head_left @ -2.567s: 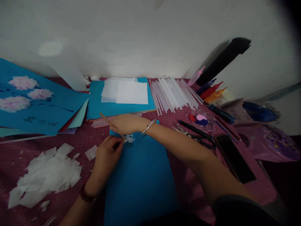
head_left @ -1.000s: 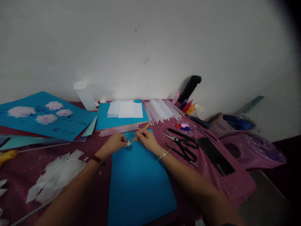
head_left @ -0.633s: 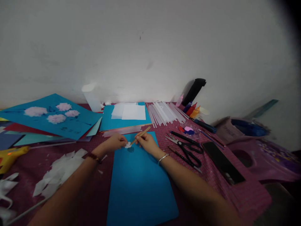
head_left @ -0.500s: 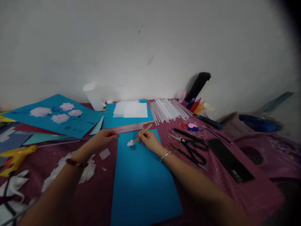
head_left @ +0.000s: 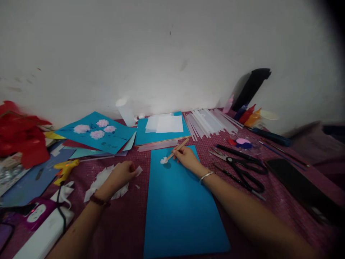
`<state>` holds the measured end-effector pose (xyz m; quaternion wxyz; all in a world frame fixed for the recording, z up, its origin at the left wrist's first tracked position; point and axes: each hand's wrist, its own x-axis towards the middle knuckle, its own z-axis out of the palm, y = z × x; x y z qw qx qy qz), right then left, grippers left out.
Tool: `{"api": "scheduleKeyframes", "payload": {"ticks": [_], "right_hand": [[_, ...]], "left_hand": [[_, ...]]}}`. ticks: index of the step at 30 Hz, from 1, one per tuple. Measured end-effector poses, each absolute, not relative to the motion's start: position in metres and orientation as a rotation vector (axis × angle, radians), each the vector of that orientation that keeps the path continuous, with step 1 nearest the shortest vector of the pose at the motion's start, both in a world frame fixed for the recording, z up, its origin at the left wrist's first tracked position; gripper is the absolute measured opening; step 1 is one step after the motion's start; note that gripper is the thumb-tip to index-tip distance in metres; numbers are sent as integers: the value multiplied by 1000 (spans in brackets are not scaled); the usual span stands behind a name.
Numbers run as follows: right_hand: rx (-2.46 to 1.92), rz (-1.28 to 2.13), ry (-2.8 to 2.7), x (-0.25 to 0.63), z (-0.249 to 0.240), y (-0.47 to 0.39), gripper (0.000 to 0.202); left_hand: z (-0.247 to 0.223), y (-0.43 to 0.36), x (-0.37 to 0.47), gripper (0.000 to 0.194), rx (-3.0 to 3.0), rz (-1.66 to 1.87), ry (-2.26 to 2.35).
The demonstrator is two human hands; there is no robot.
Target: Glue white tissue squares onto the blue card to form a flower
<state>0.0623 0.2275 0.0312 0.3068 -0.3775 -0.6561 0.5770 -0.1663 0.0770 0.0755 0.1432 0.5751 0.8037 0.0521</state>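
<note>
My right hand pinches a thin wooden stick, slanted over the blue sheet. At the stick's lower tip is a small crumpled white tissue paper tuft, just above the sheet, its shadow beside it. My left hand is left of the sheet, its fingers drawn together at the edge of a small white tissue paper square. Under that wrist lies a pile of similar paper pieces, partly hidden by the forearm.
Black scissors, paintbrushes and a phone lie on the right. Paper strips and paint bottles stand at the back. On the left are a blue sheet with pink flowers, a yellow glue gun and a power strip.
My left hand has moved from the sheet's upper left edge back toward me, to the paper square. My right hand keeps the stick and tuft over the sheet. The view has swung left.
</note>
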Motion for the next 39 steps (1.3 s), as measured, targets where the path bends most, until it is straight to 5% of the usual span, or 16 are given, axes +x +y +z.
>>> {"api": "scheduleKeyframes", "payload": {"ticks": [14, 39], "right_hand": [[-1026, 1636, -1509, 69, 35, 234, 5], [-784, 1599, -1747, 69, 29, 227, 5]], "left_hand": [[97, 109, -127, 21, 1460, 808, 1936], [64, 121, -125, 27, 1463, 751, 2152]]}}
